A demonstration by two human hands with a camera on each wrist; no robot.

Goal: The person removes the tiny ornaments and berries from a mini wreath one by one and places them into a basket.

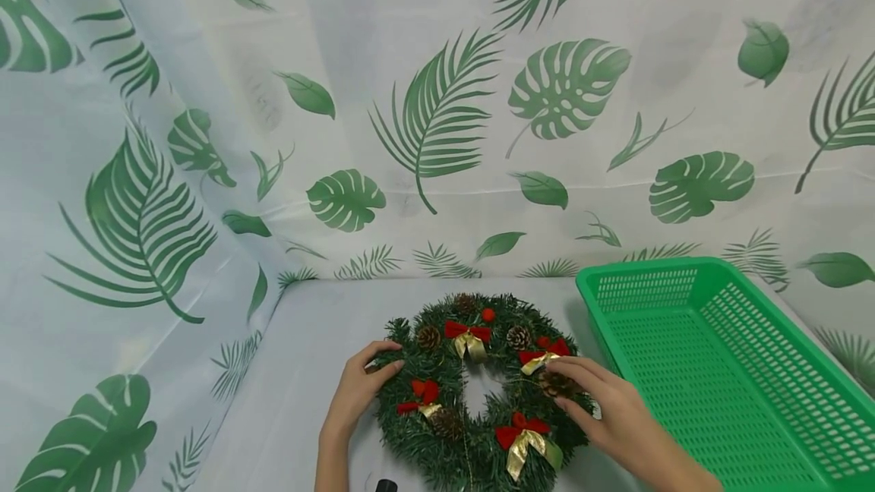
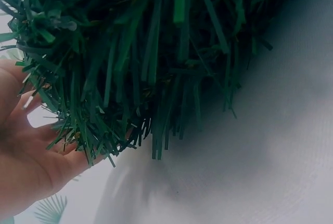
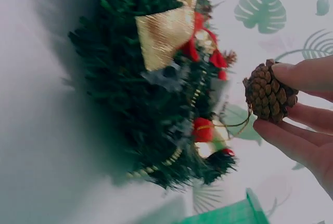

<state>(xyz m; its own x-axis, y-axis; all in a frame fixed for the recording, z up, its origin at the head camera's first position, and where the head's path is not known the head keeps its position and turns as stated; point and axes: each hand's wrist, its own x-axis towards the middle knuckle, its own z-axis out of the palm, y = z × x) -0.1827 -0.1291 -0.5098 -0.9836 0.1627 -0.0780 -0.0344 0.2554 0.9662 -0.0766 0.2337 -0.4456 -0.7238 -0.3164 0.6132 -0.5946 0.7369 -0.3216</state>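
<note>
A green Christmas wreath (image 1: 440, 372) lies on the white table, dressed with red-and-gold bows, pine cones and a thin gold bead string. My left hand (image 1: 357, 389) holds the wreath's left edge; in the left wrist view its thumb and fingers (image 2: 67, 164) go round the needles and are partly hidden by them. Between the thumb and fingertips of my right hand (image 1: 618, 410) is a brown pine cone (image 3: 268, 94), pinched above the wreath's right side. A thin gold cord runs from the cone toward a red-and-gold bow (image 3: 203, 130) on the wreath.
A green plastic basket (image 1: 724, 279) with perforated walls stands at the right, close to my right hand. The end of a black object (image 1: 386, 486) shows at the bottom edge. White cloth with a green leaf print (image 1: 437, 127) hangs behind and at the left.
</note>
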